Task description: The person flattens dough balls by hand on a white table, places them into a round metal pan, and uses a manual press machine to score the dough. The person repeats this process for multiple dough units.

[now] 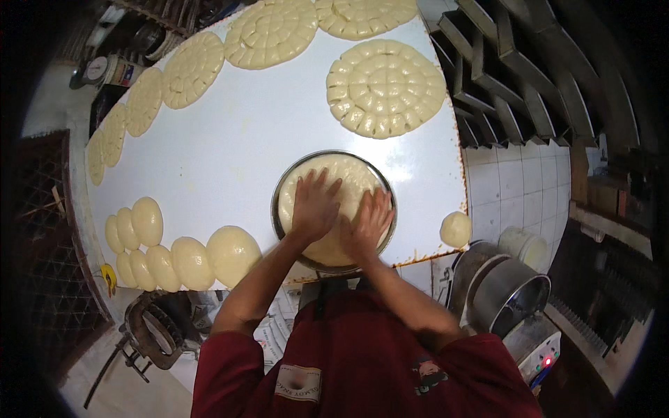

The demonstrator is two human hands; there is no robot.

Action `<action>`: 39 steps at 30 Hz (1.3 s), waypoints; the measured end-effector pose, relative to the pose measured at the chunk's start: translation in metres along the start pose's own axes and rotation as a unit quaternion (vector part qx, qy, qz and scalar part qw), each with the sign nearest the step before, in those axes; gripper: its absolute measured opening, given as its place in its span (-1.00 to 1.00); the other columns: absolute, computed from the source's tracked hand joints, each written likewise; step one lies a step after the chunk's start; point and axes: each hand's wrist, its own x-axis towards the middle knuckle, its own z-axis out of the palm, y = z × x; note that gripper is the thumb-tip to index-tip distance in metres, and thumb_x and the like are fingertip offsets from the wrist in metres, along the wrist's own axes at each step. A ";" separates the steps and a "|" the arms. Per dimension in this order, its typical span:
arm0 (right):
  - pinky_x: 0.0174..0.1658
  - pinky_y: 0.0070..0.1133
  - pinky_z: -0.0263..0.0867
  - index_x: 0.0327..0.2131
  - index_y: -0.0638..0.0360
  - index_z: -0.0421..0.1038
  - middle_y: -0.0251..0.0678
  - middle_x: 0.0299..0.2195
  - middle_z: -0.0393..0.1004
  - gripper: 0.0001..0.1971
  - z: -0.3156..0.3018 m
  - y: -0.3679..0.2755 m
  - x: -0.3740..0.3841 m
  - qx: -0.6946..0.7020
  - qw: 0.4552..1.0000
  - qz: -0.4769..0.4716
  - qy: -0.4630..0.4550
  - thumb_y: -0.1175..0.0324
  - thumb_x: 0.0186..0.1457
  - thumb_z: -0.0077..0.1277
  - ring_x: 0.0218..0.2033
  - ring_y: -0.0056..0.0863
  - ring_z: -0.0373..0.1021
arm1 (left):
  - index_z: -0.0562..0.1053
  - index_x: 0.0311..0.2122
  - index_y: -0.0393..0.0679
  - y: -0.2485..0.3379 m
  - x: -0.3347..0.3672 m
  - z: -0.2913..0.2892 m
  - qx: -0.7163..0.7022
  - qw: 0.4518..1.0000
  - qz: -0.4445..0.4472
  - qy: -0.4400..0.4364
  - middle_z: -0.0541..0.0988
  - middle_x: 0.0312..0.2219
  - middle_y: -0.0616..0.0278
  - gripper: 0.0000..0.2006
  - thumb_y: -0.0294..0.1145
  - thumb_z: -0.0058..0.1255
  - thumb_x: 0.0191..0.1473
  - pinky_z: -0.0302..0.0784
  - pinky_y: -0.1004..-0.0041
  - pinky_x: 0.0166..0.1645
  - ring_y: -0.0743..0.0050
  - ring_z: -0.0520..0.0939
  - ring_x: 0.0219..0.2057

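Note:
A round metal pan [278, 182] stands at the near edge of the white table, with a flattened disc of dough [334, 167] inside it. Flat on the dough's left half lies my left hand [316, 204], its fingers stretched out and pointing away from me. My right hand [368, 223] presses on the right half, fingers spread, their tips close to the pan's rim. Neither hand holds anything. Parts of the dough are hidden beneath my palms and wrists.
Several smooth dough balls [233, 256] sit at the table's near left. Scored dough discs [387, 88] line the far side and left edge. A small dough piece [456, 229] lies at the right corner. Beyond the right edge are a metal mixing bowl [512, 296] and stacked metal trays [509, 63].

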 end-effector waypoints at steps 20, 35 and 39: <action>0.51 0.23 -0.40 0.51 0.12 0.11 0.07 0.58 -0.15 -0.26 0.054 -0.032 0.064 -0.115 0.991 -0.055 -0.043 0.07 0.35 -0.05 0.58 0.26 -0.26 | 0.21 0.52 -0.04 -0.049 0.005 0.002 -0.052 0.997 0.047 0.039 0.11 0.52 -0.15 -0.31 -0.26 -0.04 0.30 -0.05 -0.26 0.54 -0.29 0.05 0.54; 0.50 0.26 -0.36 0.47 0.14 0.16 0.11 0.54 -0.04 -0.25 0.016 0.009 0.033 0.026 0.979 -0.163 -0.121 0.11 0.28 0.07 0.57 0.26 -0.21 | 0.04 0.55 -0.21 -0.001 -0.065 0.028 -0.052 0.989 -0.119 0.078 -0.07 0.53 -0.36 -0.16 -0.06 0.07 0.33 -0.20 -0.40 0.51 -0.51 -0.06 0.54; 0.52 0.17 -0.27 0.45 0.31 0.13 0.06 0.54 0.00 -0.18 0.011 -0.004 0.013 -0.006 0.992 -0.107 -0.073 0.16 0.21 0.16 0.58 0.12 -0.16 | 0.05 0.54 -0.29 -0.029 -0.062 0.013 -0.071 0.997 -0.007 0.031 -0.08 0.52 -0.41 -0.07 0.00 0.15 0.26 -0.28 -0.40 0.52 -0.50 -0.11 0.55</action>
